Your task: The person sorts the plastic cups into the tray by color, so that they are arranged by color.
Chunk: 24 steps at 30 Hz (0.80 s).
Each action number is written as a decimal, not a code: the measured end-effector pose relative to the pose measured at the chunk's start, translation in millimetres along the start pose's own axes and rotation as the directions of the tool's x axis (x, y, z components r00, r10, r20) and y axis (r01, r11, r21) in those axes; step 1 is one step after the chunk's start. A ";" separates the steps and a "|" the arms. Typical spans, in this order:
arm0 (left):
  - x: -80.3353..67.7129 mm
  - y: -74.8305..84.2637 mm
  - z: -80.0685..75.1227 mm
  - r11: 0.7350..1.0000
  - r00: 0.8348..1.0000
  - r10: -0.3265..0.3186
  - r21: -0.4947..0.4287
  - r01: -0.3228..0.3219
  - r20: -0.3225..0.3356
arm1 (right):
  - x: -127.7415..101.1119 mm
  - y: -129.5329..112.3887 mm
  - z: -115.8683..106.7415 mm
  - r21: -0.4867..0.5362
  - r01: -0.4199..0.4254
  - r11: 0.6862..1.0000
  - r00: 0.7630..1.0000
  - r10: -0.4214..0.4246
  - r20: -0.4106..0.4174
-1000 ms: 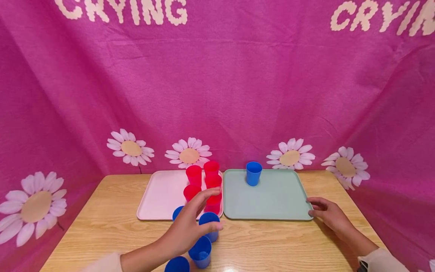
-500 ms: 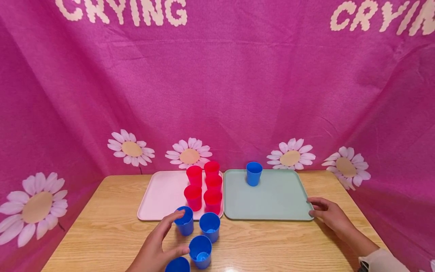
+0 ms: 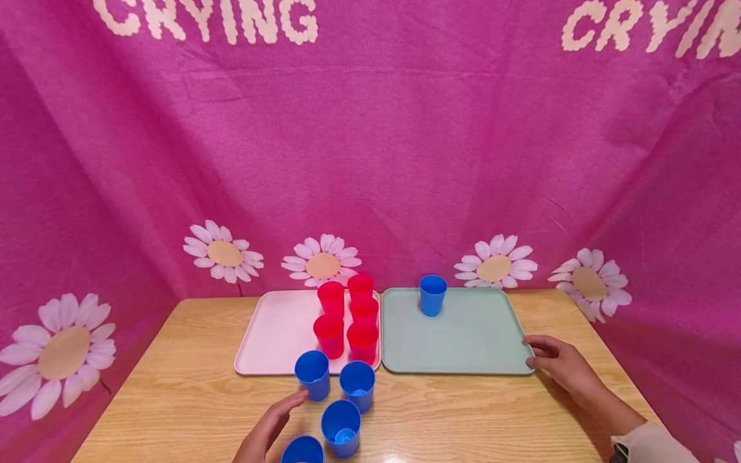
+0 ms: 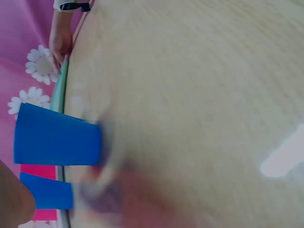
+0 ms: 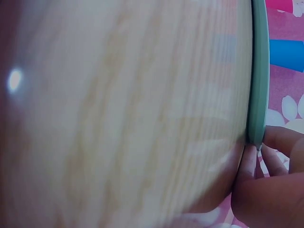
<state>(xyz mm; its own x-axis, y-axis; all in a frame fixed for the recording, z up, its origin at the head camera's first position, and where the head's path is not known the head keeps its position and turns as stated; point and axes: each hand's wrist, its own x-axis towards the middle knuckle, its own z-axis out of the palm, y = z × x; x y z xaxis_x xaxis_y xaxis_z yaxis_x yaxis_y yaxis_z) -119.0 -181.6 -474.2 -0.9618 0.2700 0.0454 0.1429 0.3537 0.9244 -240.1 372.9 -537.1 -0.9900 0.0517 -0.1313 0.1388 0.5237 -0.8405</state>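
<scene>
Left hand [image 3: 267, 429] and its fingers sit lower and closer to the person than half a second ago; the cups stand where they did. Fingers extended and loosely parted, it appears to hold nothing; whether it touches a cup I cannot tell. The nearest blue tumbler [image 3: 303, 449], partly cut by the frame edge, stands upright on the wooden table [image 3: 451, 418], just to this hand's right, well apart from the other hand. Beyond stand three more blue tumblers [image 3: 341, 432], also upright. Right hand [image 3: 564, 370] pinches the near right corner area of the green tray [image 3: 463, 347], thumb and fingers closed about its rim. Farther off, five red tumblers [image 3: 329, 337] fill the right part of the pink tray [image 3: 278, 334]; one lone blue tumbler [image 3: 433, 297] stands toward the green tray's back edge.
</scene>
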 end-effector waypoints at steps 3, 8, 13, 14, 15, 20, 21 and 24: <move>-3.2 -12.6 -0.6 1.000 0.999 0.001 -0.024 0.000 0.036 | -0.2 1.2 0.7 0.002 0.008 1.000 1.000 -0.008 -0.003; -8.7 -28.3 2.9 0.994 0.996 -0.064 -0.089 0.070 0.060 | 0.6 1.7 0.1 0.010 0.003 1.000 1.000 -0.003 0.001; -4.3 -59.6 -3.1 0.984 0.984 0.065 -0.176 -0.035 0.165 | 0.2 0.4 -0.1 0.003 0.000 1.000 1.000 0.000 -0.002; -3.5 -64.4 -4.4 0.978 0.978 0.084 -0.204 -0.045 0.189 | -0.1 0.0 -0.1 -0.001 -0.002 1.000 1.000 0.002 -0.003; -3.2 -67.7 -6.0 0.969 0.971 0.105 -0.242 -0.051 0.215 | -0.3 -0.3 -0.1 -0.001 -0.004 1.000 1.000 0.004 -0.004; -5.6 -64.3 -9.5 0.953 0.932 0.143 -0.301 -0.038 0.334 | -0.2 -1.3 -0.4 -0.012 -0.001 1.000 1.000 0.001 -0.005; -6.2 -61.4 -9.6 0.956 0.926 0.149 -0.291 -0.045 0.346 | 0.0 -1.4 -0.4 -0.013 -0.003 1.000 1.000 0.003 -0.006; -7.7 -54.6 -9.5 0.963 0.914 0.173 -0.257 -0.080 0.367 | 0.4 -1.5 -0.2 -0.011 -0.012 1.000 1.000 0.012 -0.004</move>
<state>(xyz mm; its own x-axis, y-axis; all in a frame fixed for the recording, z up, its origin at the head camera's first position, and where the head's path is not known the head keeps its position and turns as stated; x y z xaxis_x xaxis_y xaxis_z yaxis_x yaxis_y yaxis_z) -121.5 -211.5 -521.4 -0.7682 0.6371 0.0625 0.1543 0.0895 0.9840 -240.7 372.3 -535.7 -0.9884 0.0614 -0.1387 0.1500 0.5326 -0.8329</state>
